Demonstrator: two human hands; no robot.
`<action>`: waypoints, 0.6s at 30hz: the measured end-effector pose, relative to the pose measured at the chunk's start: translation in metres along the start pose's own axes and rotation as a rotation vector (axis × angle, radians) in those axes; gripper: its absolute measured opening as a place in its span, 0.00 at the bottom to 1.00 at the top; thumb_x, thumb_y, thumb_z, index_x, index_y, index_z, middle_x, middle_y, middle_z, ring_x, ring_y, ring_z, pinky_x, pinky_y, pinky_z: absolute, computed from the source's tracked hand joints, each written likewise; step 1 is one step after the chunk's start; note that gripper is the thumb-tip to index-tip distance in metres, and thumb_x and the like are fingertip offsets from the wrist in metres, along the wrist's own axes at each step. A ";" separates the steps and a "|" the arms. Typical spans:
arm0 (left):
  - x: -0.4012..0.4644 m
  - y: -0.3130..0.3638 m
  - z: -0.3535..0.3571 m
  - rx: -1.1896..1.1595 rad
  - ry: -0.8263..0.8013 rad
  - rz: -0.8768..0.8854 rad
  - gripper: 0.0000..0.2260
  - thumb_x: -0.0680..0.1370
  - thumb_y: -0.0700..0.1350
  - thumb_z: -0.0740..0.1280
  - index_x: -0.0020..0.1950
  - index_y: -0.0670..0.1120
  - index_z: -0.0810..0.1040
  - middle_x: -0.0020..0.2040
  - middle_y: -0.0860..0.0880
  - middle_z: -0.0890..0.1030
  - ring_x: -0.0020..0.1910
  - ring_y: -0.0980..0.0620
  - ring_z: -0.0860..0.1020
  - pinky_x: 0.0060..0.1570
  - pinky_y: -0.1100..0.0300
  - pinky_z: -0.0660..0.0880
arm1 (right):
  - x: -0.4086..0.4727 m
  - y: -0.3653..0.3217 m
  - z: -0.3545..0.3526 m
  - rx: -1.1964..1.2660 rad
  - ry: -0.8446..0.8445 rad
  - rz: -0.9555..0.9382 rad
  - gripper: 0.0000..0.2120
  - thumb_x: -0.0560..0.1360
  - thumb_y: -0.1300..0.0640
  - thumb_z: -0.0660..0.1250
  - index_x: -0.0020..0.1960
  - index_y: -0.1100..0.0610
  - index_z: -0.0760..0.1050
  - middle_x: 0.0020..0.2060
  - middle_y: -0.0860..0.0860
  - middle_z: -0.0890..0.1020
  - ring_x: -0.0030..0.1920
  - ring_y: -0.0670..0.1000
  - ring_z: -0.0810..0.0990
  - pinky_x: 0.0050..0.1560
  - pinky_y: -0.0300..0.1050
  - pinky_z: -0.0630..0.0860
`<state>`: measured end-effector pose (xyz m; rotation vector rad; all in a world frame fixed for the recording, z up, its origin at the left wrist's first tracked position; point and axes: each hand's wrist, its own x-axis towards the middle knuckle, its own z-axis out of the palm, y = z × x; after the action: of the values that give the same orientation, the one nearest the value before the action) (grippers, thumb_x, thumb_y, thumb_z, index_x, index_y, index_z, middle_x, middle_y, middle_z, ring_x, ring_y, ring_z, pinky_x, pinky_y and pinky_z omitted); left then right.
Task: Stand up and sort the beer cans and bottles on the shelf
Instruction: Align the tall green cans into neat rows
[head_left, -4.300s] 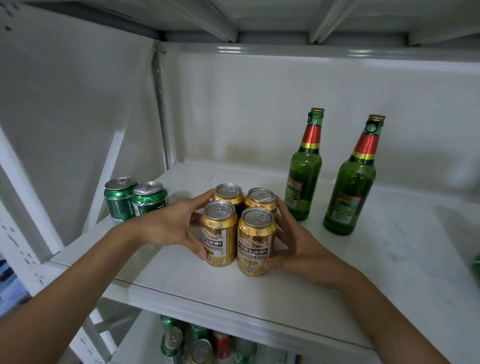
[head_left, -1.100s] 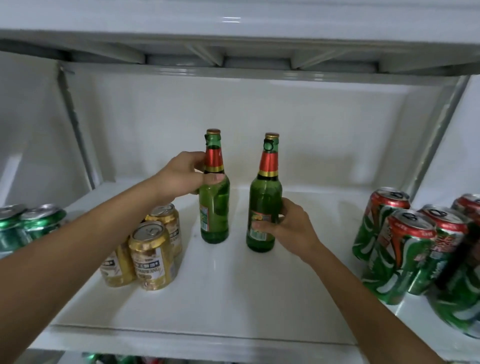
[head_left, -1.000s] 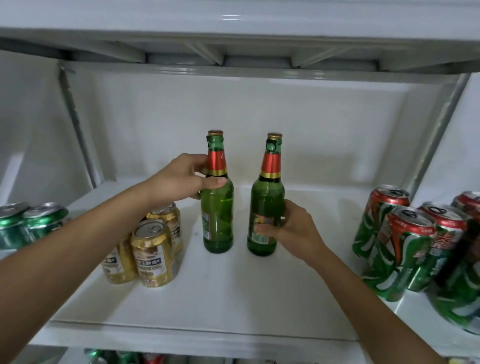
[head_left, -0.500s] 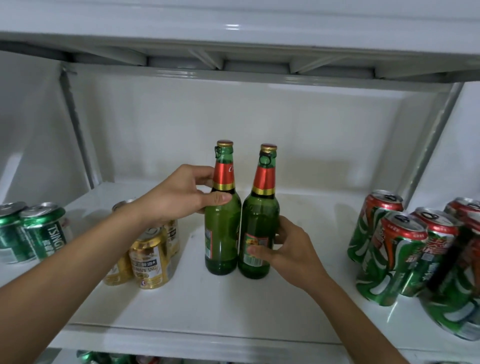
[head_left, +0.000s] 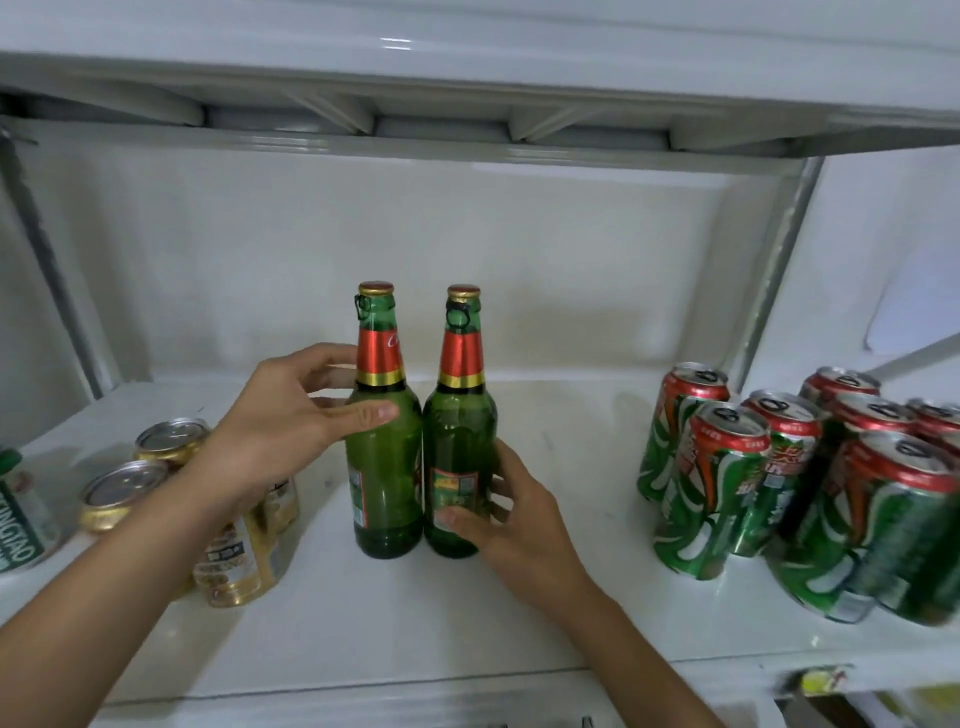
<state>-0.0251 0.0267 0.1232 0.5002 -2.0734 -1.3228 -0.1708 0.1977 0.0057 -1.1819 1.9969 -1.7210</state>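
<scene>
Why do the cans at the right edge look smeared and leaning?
Head view: the red-and-green cans sit at the frame's edge, where the wide-angle lens stretches and tilts them, and they look blurred; the two green bottles in the middle stay sharp and upright; a glare spot shines on the upper shelf.

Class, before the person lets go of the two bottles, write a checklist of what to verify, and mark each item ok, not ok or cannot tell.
1. Both bottles upright on the shelf: ok.
2. Left bottle and right bottle side by side, touching or nearly so: ok.
3. Left hand on the left bottle's shoulder, thumb across the glass: ok.
4. Right hand round the right bottle's lower body: ok.
5. Gold cans clear of the bottles: ok.
6. Red-and-green cans grouped apart on the right: ok.
</scene>
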 end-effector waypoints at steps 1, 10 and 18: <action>-0.004 0.000 0.002 0.040 0.073 0.023 0.28 0.65 0.50 0.80 0.64 0.53 0.80 0.57 0.54 0.85 0.51 0.55 0.86 0.53 0.58 0.81 | -0.004 0.001 -0.001 0.038 0.006 0.004 0.32 0.71 0.54 0.79 0.66 0.31 0.69 0.61 0.33 0.80 0.61 0.36 0.79 0.59 0.37 0.78; -0.051 0.003 0.054 0.385 0.328 0.838 0.14 0.78 0.48 0.69 0.56 0.38 0.81 0.58 0.63 0.73 0.61 0.71 0.70 0.63 0.73 0.66 | -0.045 -0.014 -0.050 -0.086 0.197 -0.146 0.28 0.75 0.56 0.76 0.72 0.47 0.71 0.66 0.40 0.77 0.63 0.42 0.79 0.57 0.40 0.82; -0.086 0.032 0.153 0.263 0.151 0.868 0.13 0.78 0.47 0.69 0.60 0.43 0.80 0.58 0.49 0.79 0.64 0.57 0.76 0.66 0.64 0.69 | -0.105 -0.032 -0.135 -0.317 0.457 -0.459 0.12 0.75 0.64 0.75 0.58 0.60 0.80 0.53 0.50 0.81 0.51 0.45 0.82 0.48 0.33 0.80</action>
<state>-0.0653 0.1954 0.0794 -0.1993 -1.9744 -0.4928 -0.1789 0.3684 0.0397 -1.5620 2.4851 -2.0979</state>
